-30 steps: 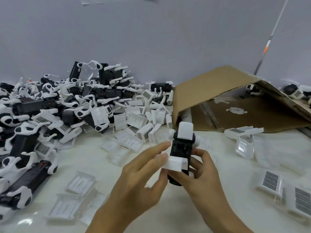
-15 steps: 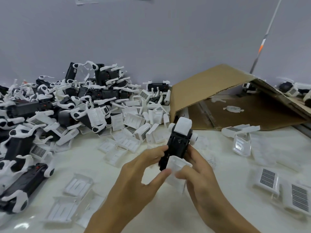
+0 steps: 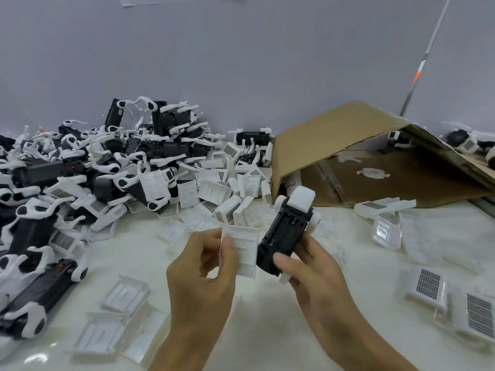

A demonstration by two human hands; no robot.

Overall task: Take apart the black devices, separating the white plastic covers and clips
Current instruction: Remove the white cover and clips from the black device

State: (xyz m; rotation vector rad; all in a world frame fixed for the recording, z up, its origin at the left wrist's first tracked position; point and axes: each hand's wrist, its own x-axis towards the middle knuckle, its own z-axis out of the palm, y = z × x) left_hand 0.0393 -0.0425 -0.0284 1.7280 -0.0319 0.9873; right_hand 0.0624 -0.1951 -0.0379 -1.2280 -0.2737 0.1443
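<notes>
Nearest the camera, the left hand [image 3: 203, 266] pinches a white cover [image 3: 242, 250] between thumb and fingers, its ribbed inner face turned up; just right of the cover, and seemingly clear of it, the right hand [image 3: 308, 263] grips the black device [image 3: 285, 234] by its near end, thumb on the top edge and fingers curled beneath; the device tilts away from the person, its open bay showing, and a second white cap [image 3: 302, 198] is still seated on its far end, with round white clips at either side. The cover looks freed, so the step in hand is likely to set it down and turn to the far cap; done well, the left hand would drop the cover among the loose covers [image 3: 117, 317] lying left of the device on the table [image 3: 267, 330], while the right hand holds the body firm and does not squeeze the thin clips; the far cap probably wants a straight pull or thumb push along the body, since twisting could snap a tab. Beyond the device, to its left, rises the pile [image 3: 107, 170] of undone devices and shed parts; behind the device lies a tipped cardboard box [image 3: 334, 140].
</notes>
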